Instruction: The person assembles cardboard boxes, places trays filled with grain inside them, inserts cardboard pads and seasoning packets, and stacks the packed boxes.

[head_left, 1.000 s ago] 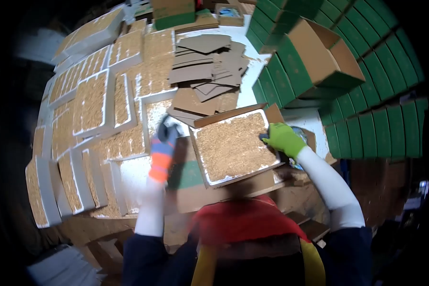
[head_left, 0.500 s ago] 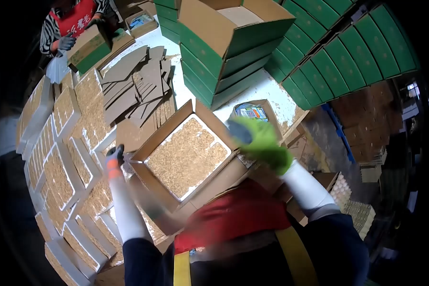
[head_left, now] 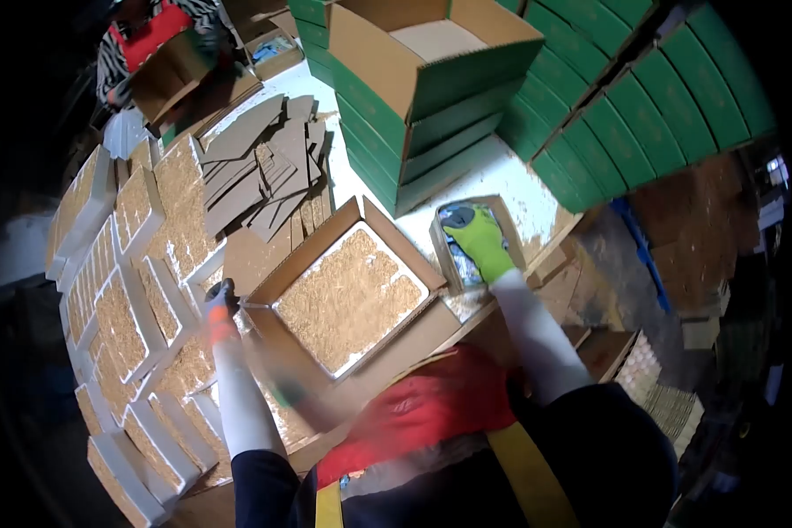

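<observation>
My right hand [head_left: 475, 236] is among blue packets [head_left: 468, 272]; left hand [head_left: 221, 297] beside carton [head_left: 304, 258] corner. Can't tell either grip; I'd pinch one packet's edge.

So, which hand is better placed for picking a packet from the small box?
Probably the right hand: it is in the small box, at the blue packets, while the left hand is near the left corner of the larger carton.

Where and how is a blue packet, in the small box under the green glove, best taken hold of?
Probably pinch an upper packet by its edge, coming from above: the packets look thin, and the small box around them is open on top, walled at the sides. The right hand partly hides them.
</observation>
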Demonstrator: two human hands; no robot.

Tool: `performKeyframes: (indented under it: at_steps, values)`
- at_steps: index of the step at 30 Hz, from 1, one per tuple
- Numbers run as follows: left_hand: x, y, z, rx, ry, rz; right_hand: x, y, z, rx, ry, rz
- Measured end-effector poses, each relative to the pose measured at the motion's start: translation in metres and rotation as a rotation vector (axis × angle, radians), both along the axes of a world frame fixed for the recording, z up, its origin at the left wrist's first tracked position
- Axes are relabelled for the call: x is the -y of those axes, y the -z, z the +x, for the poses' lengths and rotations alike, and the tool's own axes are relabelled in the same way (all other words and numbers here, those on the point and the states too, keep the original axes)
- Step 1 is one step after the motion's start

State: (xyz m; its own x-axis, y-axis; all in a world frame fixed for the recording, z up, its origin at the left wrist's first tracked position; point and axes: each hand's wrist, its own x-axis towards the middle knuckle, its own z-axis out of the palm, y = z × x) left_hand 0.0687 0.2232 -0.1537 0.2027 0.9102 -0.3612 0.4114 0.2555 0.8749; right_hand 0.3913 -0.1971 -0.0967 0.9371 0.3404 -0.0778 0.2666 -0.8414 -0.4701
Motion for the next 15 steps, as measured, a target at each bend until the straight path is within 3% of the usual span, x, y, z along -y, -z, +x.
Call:
performKeyframes:
  at_steps: [2,4,6,8,10,12,13,14,15]
  values:
    - [-0.004,-0.005,-0.001,0.179,0.025,-0.005,0.011,-0.016,-0.002,0.140,-0.045,0.030]
    - [0.010,-0.026,-0.007,0.238,-0.005,0.068,0.033,-0.022,0.002,-0.796,0.056,0.988]
    - [0.002,-0.029,-0.020,0.141,-0.066,0.134,0.051,-0.020,0.008,-0.938,0.159,1.192]
    - [-0.014,-0.033,-0.045,0.059,0.025,0.144,0.061,-0.024,0.007,-0.849,0.160,1.024]
    - [-0.024,-0.036,-0.060,0.080,-0.121,0.045,0.061,-0.029,0.007,-0.794,0.163,0.973]
    - [-0.078,0.009,-0.116,0.144,-0.039,0.161,0.060,-0.030,0.007,-0.743,0.169,0.923]
    - [-0.117,0.041,-0.151,0.138,0.051,0.284,0.058,-0.029,0.008,-0.544,0.075,0.818]
    - [-0.099,0.011,-0.154,0.337,-0.195,0.082,0.058,-0.027,0.009,-0.348,-0.016,0.708]
    - [-0.106,0.009,-0.175,0.393,-0.183,0.149,0.062,-0.021,0.014,-0.287,-0.028,0.632]
